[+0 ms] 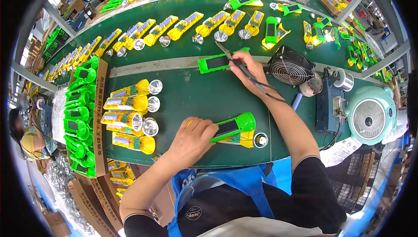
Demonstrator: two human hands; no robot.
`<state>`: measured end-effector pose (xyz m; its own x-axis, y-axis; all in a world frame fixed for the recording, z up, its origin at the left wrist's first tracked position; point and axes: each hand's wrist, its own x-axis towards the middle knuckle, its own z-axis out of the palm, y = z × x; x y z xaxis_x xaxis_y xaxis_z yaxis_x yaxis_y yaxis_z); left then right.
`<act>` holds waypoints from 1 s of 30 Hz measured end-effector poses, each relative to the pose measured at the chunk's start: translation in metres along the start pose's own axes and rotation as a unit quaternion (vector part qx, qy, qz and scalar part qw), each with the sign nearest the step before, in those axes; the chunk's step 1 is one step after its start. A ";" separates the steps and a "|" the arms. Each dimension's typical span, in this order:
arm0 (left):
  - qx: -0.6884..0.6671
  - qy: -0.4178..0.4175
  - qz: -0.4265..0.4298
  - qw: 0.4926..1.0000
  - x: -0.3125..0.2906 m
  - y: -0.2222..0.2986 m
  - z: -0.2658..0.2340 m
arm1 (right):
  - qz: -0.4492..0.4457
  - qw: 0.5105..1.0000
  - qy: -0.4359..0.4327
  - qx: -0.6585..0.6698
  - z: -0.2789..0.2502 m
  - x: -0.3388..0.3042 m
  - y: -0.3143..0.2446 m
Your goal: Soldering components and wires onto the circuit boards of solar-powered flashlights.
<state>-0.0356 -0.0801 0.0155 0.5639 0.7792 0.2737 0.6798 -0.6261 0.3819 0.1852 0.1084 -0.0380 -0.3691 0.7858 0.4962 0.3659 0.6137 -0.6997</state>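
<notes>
My right hand (pixel 249 72) is closed round a soldering iron (pixel 229 55), its tip pointing up and left over the far edge of the bench. Beneath the iron lies a green casing half with a dark panel (pixel 212 64). My left hand (pixel 191 140), fingers curled, grips the left end of another green casing half (pixel 235 126). Under that one shows a yellow casing half with a circuit board (pixel 244 138), and a round reflector seen from behind (pixel 260 140) sits at its right end. Left of my left hand, several yellow casing halves (pixel 126 103) with reflectors (pixel 150 126) lie in a stack.
A carton (pixel 101 119) of green casing halves (pixel 78 114) stands left. At right are a black fan (pixel 291 66), a soldering station (pixel 328 106), a solder spool (pixel 344 80) and a mint-green fan (pixel 369 117). Beyond, a green conveyor (pixel 174 49) carries yellow torch halves. Other people work nearby.
</notes>
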 end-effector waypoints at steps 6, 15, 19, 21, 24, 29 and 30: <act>-0.094 0.111 -0.128 0.981 0.023 -0.036 -0.063 | 0.146 0.986 0.070 0.037 -0.035 -0.076 -0.032; 0.053 0.075 -0.065 0.994 0.167 -0.151 -0.005 | 0.113 0.988 0.053 0.086 -0.057 -0.137 -0.041; 0.220 0.153 0.043 0.962 0.182 -0.152 0.001 | 0.138 0.979 0.076 0.132 -0.055 -0.138 -0.034; 0.174 0.215 0.025 0.961 0.201 -0.192 -0.003 | 0.151 0.978 0.047 0.139 -0.053 -0.132 -0.034; 0.186 0.166 -0.081 0.965 0.265 -0.198 -0.015 | 0.140 0.979 0.048 0.137 -0.065 -0.129 -0.038; 0.049 -0.111 -0.150 0.981 0.323 -0.232 0.015 | 0.139 0.969 0.056 0.196 -0.059 -0.133 -0.026; 0.034 -0.089 -0.115 0.989 0.319 -0.257 0.015 | 0.145 0.966 0.055 0.207 -0.054 -0.131 -0.028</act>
<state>-0.0235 0.3290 -0.0084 0.4601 0.8875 0.0243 0.8264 -0.4381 0.3537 0.2699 -0.0079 -0.0557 -0.2016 0.9373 0.2845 0.0589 0.3015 -0.9516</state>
